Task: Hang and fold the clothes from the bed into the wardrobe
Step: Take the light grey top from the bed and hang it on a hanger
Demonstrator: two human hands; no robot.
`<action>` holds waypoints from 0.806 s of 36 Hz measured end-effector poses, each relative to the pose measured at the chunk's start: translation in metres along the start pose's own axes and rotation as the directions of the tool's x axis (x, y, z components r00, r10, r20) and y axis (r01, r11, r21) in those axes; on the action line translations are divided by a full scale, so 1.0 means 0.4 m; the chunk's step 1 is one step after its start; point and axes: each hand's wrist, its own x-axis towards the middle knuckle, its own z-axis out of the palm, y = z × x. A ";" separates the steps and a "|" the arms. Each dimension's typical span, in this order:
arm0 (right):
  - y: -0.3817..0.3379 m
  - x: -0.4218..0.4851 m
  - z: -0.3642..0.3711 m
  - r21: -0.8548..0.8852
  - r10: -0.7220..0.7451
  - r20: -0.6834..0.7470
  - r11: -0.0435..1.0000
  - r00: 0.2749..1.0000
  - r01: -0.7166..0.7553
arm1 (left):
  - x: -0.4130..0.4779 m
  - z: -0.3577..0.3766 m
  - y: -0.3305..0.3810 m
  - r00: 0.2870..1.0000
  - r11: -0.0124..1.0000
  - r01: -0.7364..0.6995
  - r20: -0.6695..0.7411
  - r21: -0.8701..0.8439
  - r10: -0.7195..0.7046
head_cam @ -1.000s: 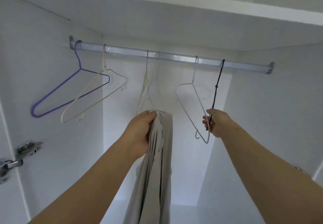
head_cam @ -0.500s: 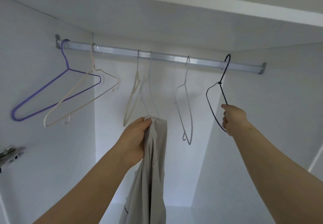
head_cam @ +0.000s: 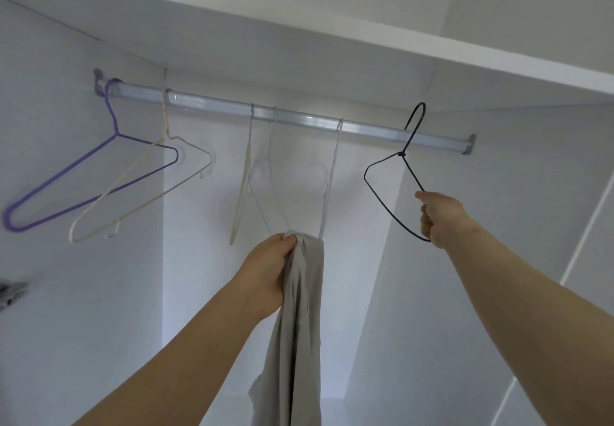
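Grey garment (head_cam: 300, 326) between left fingers (head_cam: 286, 247)

White walls (head_cam: 83, 309) — pale shelf (head_cam: 299, 30) overhead

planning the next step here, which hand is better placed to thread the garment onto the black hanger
Left, probably. The left hand grips the beige garment at its top, while the right hand is occupied holding the black hanger up beside it.

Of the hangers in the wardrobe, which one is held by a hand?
The black hanger, farthest right: the right hand grips its frame. The purple hanger and the pale ones only hang on the rail.
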 end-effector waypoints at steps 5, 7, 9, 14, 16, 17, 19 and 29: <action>-0.022 0.002 0.009 -0.058 -0.024 -0.016 0.998 1.000 0.023 | -0.023 -0.004 0.011 1.000 1.000 -0.001 -0.007 -0.002 0.001; -0.009 -0.010 0.007 -0.058 -0.043 -0.015 0.997 0.999 0.042 | -0.031 -0.010 0.014 1.000 1.000 -0.003 -0.012 -0.002 0.003; 0.017 -0.032 -0.003 -0.057 -0.058 -0.017 0.997 0.998 0.057 | -0.042 -0.015 0.014 1.000 1.000 -0.004 -0.011 -0.003 0.004; 0.106 -0.110 -0.062 -0.014 -0.050 0.002 0.999 0.999 0.050 | -0.065 -0.033 -0.021 1.000 1.000 0.016 0.002 0.003 -0.016; 0.148 -0.149 -0.093 0.016 -0.035 0.019 0.999 0.999 0.034 | -0.067 -0.040 -0.045 0.999 0.999 0.040 0.005 0.013 -0.040; 0.170 -0.172 -0.109 0.033 -0.029 0.029 0.999 0.999 0.028 | -0.068 -0.044 -0.056 0.999 0.998 0.053 0.001 0.015 -0.053; 0.214 -0.215 -0.145 0.068 -0.028 0.056 0.997 0.998 0.024 | -0.068 -0.052 -0.078 0.996 0.996 0.085 -0.022 0.010 -0.085; 0.439 -0.389 -0.350 0.212 0.131 0.146 0.964 0.981 -0.160 | -0.067 -0.089 -0.202 0.953 0.960 0.281 -0.118 -0.007 -0.280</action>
